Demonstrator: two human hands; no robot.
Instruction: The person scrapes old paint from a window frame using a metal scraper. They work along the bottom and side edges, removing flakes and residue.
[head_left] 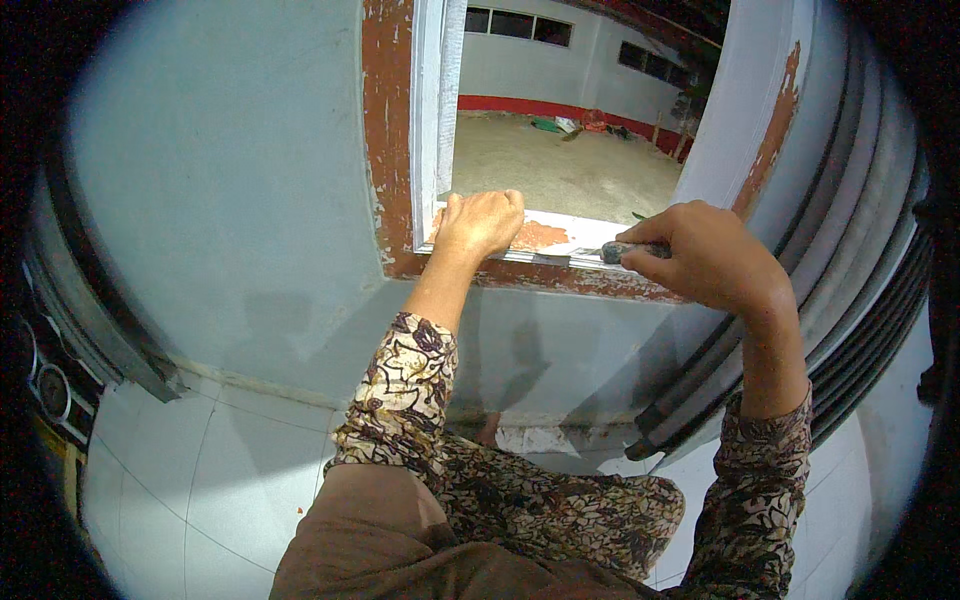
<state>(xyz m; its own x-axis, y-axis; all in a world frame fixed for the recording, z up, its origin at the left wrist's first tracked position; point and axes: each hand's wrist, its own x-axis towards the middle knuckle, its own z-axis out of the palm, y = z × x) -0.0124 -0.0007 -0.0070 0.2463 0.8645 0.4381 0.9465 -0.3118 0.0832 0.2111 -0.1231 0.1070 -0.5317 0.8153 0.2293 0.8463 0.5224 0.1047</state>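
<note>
In front of me is a window opening with a white-painted sill, where a patch of paint is gone and orange-brown shows. My right hand is wrapped round the dark handle of a scraper; its thin blade lies low against the sill, to the left of the hand. My left hand is closed and rests on the sill beside the bare patch. Its fingers curl away from me, so what they grip, if anything, is hidden. Worn brown paint with chips borders the window frame.
Long grey curved lengths stand against the wall at the right. Pale grey wall surrounds the window. Beyond the opening lies a concrete floor with scattered items along a red-banded wall. White tiles cover the floor beneath me.
</note>
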